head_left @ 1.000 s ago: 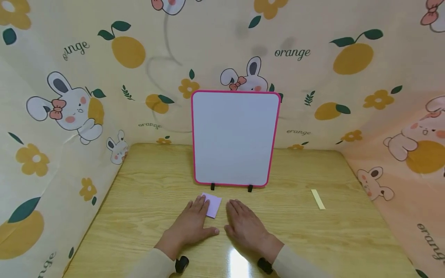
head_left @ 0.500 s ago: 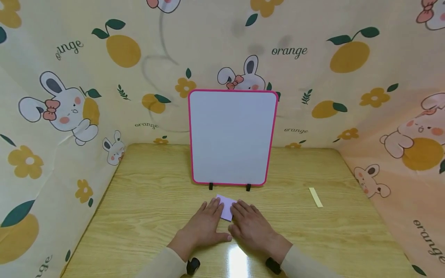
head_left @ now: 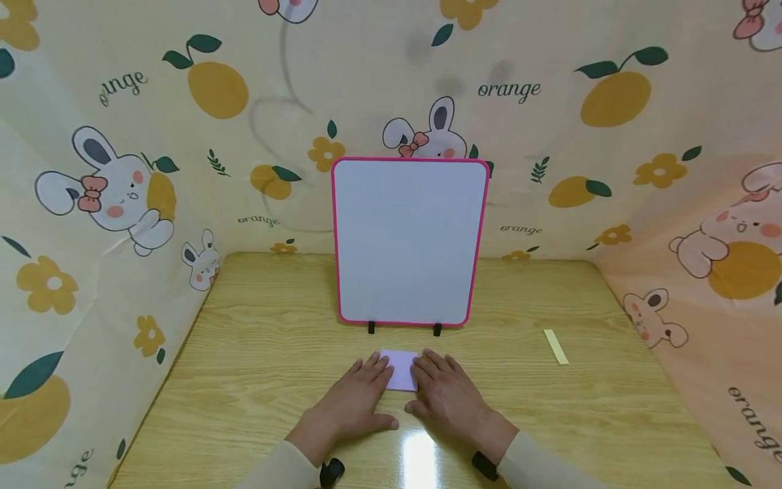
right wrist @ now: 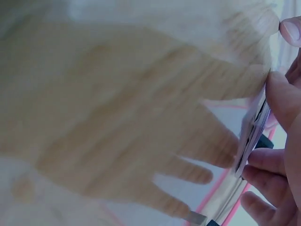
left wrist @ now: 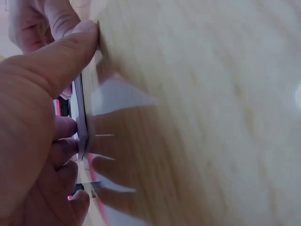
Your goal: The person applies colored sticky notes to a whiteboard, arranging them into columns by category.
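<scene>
A small purple square of paper point(head_left: 401, 371) lies flat on the table in front of a whiteboard point(head_left: 411, 241). In both wrist views its edge looks layered. My left hand point(head_left: 357, 394) rests with extended fingers on the paper's left side. From the other side, the fingertips of my right hand point(head_left: 452, 394) touch its right edge. Both thumbs stay apart from the paper, nearer to me. The left wrist view shows the left thumb point(left wrist: 70, 54) close up, while the right wrist view has the right fingers point(right wrist: 268, 165) beside the paper's edge.
The pink-framed whiteboard stands upright on small black feet point(head_left: 371, 327) beyond the hands. A narrow pale yellow strip point(head_left: 556, 347) lies on the wooden table point(head_left: 269, 305) to the right. Patterned cloth point(head_left: 210, 183) walls the left, back and right sides.
The left hand has slid the purple paper rightward, and the right hand has come to touch it. Between both hands, the paper has turned until its edges run square to the whiteboard.
</scene>
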`<action>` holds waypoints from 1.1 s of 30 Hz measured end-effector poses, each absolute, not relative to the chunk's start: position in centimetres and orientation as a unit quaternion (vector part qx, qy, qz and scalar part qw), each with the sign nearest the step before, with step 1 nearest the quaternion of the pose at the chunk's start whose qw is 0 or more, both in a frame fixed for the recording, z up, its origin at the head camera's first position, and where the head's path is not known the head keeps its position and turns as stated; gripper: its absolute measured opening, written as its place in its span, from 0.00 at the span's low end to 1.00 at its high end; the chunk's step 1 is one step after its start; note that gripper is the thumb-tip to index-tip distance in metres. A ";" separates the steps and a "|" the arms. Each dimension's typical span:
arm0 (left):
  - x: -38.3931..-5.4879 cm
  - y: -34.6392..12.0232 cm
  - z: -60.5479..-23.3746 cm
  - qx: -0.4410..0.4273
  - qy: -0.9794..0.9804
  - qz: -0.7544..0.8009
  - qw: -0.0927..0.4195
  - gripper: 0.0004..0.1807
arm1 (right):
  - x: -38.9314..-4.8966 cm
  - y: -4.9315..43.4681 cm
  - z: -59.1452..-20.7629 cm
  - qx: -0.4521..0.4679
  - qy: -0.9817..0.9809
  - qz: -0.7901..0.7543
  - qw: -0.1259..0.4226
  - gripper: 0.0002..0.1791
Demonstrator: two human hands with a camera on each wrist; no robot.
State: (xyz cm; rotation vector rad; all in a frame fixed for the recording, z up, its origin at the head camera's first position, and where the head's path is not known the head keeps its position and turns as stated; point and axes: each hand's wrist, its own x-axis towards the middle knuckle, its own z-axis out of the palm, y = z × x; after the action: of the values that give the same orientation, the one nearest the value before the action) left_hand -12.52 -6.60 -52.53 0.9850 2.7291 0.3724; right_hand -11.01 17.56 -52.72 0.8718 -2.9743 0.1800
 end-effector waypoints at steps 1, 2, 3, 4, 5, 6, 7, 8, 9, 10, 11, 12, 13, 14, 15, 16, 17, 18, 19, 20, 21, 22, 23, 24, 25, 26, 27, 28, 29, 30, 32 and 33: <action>-12.5 -6.6 -52.5 0.336 0.927 0.126 0.108 0.52 | -11.1 17.5 -52.7 0.285 -0.956 0.055 0.032 0.34; -12.4 -6.6 -52.5 0.337 0.927 0.125 0.106 0.51 | -11.2 17.5 -52.8 0.290 -0.954 0.052 0.047 0.31; -12.4 -6.6 -52.5 0.338 0.927 0.124 0.104 0.51 | -11.4 17.5 -52.8 0.294 -0.952 0.051 0.064 0.27; -12.3 -6.6 -52.5 0.339 0.927 0.124 0.104 0.51 | -11.5 17.4 -52.9 0.297 -0.950 0.049 0.079 0.24; -12.3 -6.6 -52.5 0.340 0.927 0.123 0.103 0.50 | -11.6 17.4 -52.9 0.299 -0.948 0.048 0.093 0.21; -12.3 -6.6 -52.5 0.342 0.926 0.122 0.101 0.50 | -11.7 17.4 -52.9 0.300 -0.947 0.047 0.105 0.19; -12.3 -6.6 -52.5 0.343 0.926 0.121 0.100 0.49 | -11.8 17.3 -53.0 0.299 -0.947 0.046 0.112 0.18; -12.3 -6.5 -52.6 0.345 0.926 0.121 0.100 0.49 | -11.8 17.3 -53.0 0.297 -0.947 0.047 0.116 0.17; -12.3 -6.5 -52.6 0.345 0.925 0.121 0.099 0.49 | -11.8 17.3 -53.0 0.295 -0.947 0.049 0.118 0.16; -12.3 -6.5 -52.6 0.346 0.925 0.120 0.099 0.49 | -11.9 17.3 -53.1 0.293 -0.948 0.050 0.117 0.15; -12.2 -6.5 -52.6 0.346 0.925 0.120 0.097 0.49 | -11.9 17.3 -53.1 0.291 -0.948 0.050 0.116 0.15; -12.2 -6.5 -52.6 0.347 0.925 0.121 0.096 0.49 | -11.9 17.3 -53.1 0.289 -0.949 0.051 0.114 0.15; -12.2 -6.4 -52.6 0.346 0.925 0.122 0.096 0.49 | -11.8 17.3 -53.1 0.288 -0.950 0.051 0.111 0.15; -12.1 -6.4 -52.6 0.346 0.925 0.123 0.094 0.49 | -11.8 17.3 -53.0 0.288 -0.950 0.048 0.108 0.16; -12.1 -6.4 -52.6 0.345 0.925 0.124 0.095 0.49 | -11.7 17.3 -53.0 0.288 -0.951 0.045 0.106 0.17; -12.0 -6.4 -52.5 0.345 0.926 0.124 0.094 0.49 | -11.6 17.3 -52.9 0.290 -0.951 0.041 0.103 0.18; -12.0 -6.4 -52.5 0.344 0.926 0.125 0.094 0.48 | -11.5 17.3 -52.9 0.291 -0.951 0.036 0.100 0.19; -11.9 -6.4 -52.5 0.344 0.926 0.125 0.094 0.48 | -11.4 17.4 -52.8 0.292 -0.951 0.033 0.097 0.21; -11.9 -6.3 -52.5 0.344 0.926 0.124 0.094 0.48 | -11.4 17.4 -52.8 0.293 -0.951 0.029 0.093 0.22; -11.9 -6.3 -52.5 0.345 0.926 0.123 0.092 0.48 | -11.3 17.5 -52.7 0.295 -0.951 0.022 0.090 0.24; -11.9 -6.3 -52.5 0.345 0.926 0.121 0.092 0.48 | -11.2 17.6 -52.7 0.296 -0.951 0.019 0.086 0.25; -11.8 -6.3 -52.6 0.346 0.926 0.119 0.089 0.47 | -11.1 17.7 -52.7 0.297 -0.952 0.016 0.080 0.27; -11.8 -6.3 -52.6 0.347 0.926 0.119 0.088 0.47 | -11.0 17.8 -52.6 0.298 -0.952 0.012 0.073 0.29; -11.8 -6.3 -52.6 0.349 0.926 0.117 0.085 0.47 | -10.8 17.9 -52.6 0.299 -0.952 0.009 0.065 0.31; -11.8 -6.3 -52.6 0.350 0.926 0.115 0.083 0.48 | -10.7 18.1 -52.6 0.300 -0.952 0.008 0.055 0.33; -11.8 -6.4 -52.6 0.350 0.926 0.113 0.083 0.48 | -10.5 18.2 -52.6 0.301 -0.953 0.007 0.045 0.35; -11.9 -6.5 -52.6 0.350 0.926 0.112 0.083 0.49 | -10.4 18.3 -52.6 0.301 -0.953 0.009 0.030 0.36; -11.9 -6.6 -52.6 0.350 0.927 0.111 0.083 0.50 | -10.3 18.4 -52.6 0.300 -0.954 0.010 0.017 0.37; -11.9 -6.7 -52.6 0.349 0.927 0.108 0.083 0.51 | -10.2 18.5 -52.6 0.300 -0.954 0.012 0.005 0.38; -12.0 -6.9 -52.5 0.350 0.927 0.103 0.084 0.52 | -10.1 18.6 -52.6 0.300 -0.954 0.014 -0.007 0.39; -12.2 -7.3 -52.4 0.351 0.927 0.094 0.087 0.55 | -10.0 18.7 -52.7 0.300 -0.954 0.013 -0.020 0.40; -12.3 -7.5 -52.3 0.355 0.927 0.089 0.087 0.56 | -9.9 18.8 -52.7 0.301 -0.953 0.009 -0.025 0.40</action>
State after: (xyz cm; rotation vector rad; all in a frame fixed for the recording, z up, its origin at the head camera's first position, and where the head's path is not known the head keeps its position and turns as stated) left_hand -12.34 -7.50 -52.28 1.0571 2.7605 0.2651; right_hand -9.94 18.75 -52.68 0.9617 -3.0426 0.0298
